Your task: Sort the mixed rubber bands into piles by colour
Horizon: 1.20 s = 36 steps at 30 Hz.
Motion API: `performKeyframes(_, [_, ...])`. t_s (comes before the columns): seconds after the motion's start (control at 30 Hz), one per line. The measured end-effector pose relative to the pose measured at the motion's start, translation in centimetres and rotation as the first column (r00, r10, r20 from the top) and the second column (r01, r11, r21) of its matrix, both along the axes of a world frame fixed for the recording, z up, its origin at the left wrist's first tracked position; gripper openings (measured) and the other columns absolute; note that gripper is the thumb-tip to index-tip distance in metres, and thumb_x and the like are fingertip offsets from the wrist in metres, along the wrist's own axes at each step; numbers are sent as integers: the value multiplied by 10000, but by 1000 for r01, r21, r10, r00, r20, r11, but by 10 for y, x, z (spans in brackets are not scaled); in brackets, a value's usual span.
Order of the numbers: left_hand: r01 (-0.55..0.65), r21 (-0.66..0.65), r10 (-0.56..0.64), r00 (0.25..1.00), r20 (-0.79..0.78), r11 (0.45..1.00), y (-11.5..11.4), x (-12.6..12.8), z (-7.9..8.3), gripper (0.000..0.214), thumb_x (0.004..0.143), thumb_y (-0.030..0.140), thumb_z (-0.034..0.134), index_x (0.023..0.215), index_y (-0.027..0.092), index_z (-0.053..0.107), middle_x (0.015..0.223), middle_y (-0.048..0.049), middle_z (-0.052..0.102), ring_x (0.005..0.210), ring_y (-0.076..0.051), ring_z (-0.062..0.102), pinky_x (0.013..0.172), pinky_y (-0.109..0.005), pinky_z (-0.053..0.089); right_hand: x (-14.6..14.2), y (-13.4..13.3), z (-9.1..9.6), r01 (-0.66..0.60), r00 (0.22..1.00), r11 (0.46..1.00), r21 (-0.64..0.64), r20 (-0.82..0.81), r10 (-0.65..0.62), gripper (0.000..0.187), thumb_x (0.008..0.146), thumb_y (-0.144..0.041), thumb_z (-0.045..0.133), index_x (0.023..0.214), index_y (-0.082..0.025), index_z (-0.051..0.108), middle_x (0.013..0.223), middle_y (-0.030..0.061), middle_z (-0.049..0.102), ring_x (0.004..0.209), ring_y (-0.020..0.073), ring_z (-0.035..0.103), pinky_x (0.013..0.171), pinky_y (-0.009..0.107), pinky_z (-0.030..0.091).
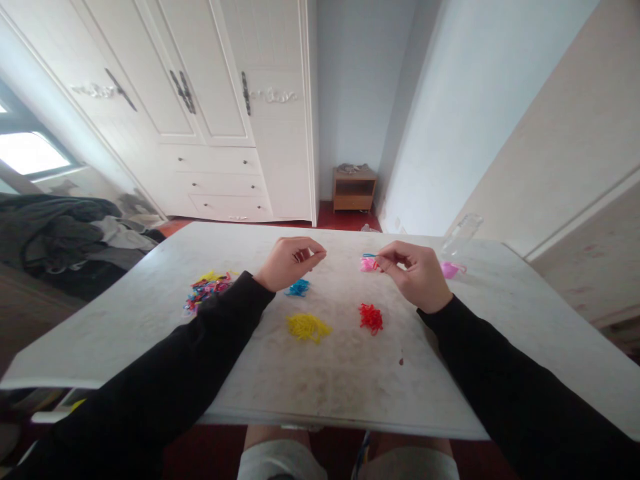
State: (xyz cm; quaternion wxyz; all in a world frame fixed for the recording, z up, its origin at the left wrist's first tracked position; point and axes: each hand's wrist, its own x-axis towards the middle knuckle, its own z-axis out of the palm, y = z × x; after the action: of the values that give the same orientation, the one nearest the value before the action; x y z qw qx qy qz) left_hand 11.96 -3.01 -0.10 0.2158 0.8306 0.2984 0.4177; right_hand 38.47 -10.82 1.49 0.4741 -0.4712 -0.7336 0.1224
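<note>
My right hand (413, 270) pinches a thin blue rubber band (369, 255) between thumb and fingers, above a pink pile of small bands (369, 265). Above and beside a blue pile of bands (299, 288), my left hand (293, 261) has its thumb and fingertips pressed together; whatever they hold, if anything, is too small to make out. Nearer to me lie a yellow pile of bands (309, 327) and a red pile of bands (371, 319). A mixed-colour heap of bands (207, 291) sits on the left, partly behind my left sleeve.
The piles rest on a pale table (335, 383). Beyond my right hand are a clear plastic container (464, 233) and a pink object (451, 269). Dark clothes (65, 237) are heaped at the left. A white wardrobe (215, 173) and a small wooden cabinet (355, 190) stand behind.
</note>
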Motion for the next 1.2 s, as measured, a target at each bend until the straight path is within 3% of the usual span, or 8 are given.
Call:
performKeyframes(0.23, [191,81,-181,977,-111,978,-20,14,-4,217,847,319,772,988,155,757,855,-44,768,535,-61,589,586,-189,504,-21,-6,-11,-140,979,990,-15,151,141,109,878,-156,659,778,-175,697,693,3,697,625,126,606,604,240,443])
performKeyframes(0.43, [178,114,-168,982,-92,978,-18,16,-8,138,874,278,745,942,163,776,732,-15,719,527,-63,567,555,-174,469,-17,-5,-12,-160,972,987,-12,171,159,107,891,-163,659,793,-171,702,716,13,703,648,131,617,618,238,453])
performKeyframes(0.6, [203,74,-193,973,-122,976,-21,18,-9,141,894,287,716,924,162,775,744,-20,709,540,-65,559,565,-183,463,-17,-4,-13,-204,965,979,-20,162,204,107,904,-183,660,810,-171,711,718,13,699,643,125,614,627,235,469])
performKeyframes(0.8, [208,35,-197,960,-199,977,-15,9,4,188,939,274,620,869,157,749,759,-36,695,598,-86,593,571,-186,468,-18,-4,-12,-201,964,980,-15,173,200,112,903,-181,647,816,-175,718,735,20,720,649,133,634,620,241,492])
performKeyframes(0.9, [172,-4,-169,960,-221,985,-4,-7,14,171,898,263,630,819,144,725,707,-35,680,588,-98,586,561,-199,468,-18,-4,-12,-147,975,989,-1,170,145,99,891,-185,656,830,-183,734,792,38,760,699,157,681,647,260,521])
performKeyframes(1.0, [223,-91,-240,929,-283,970,7,-23,19,115,821,220,648,766,136,706,658,-30,663,575,-106,577,547,-207,451,-17,-3,-13,-127,978,992,-13,165,127,87,884,-205,674,844,-193,750,836,47,785,744,178,713,672,273,543])
performKeyframes(1.2, [252,-158,-296,860,-416,955,15,-28,12,83,673,134,570,593,152,586,524,27,511,500,-87,438,493,-221,337,-16,-2,-16,-153,976,988,-35,152,157,104,872,-151,661,854,-188,757,841,42,787,774,183,724,699,277,545])
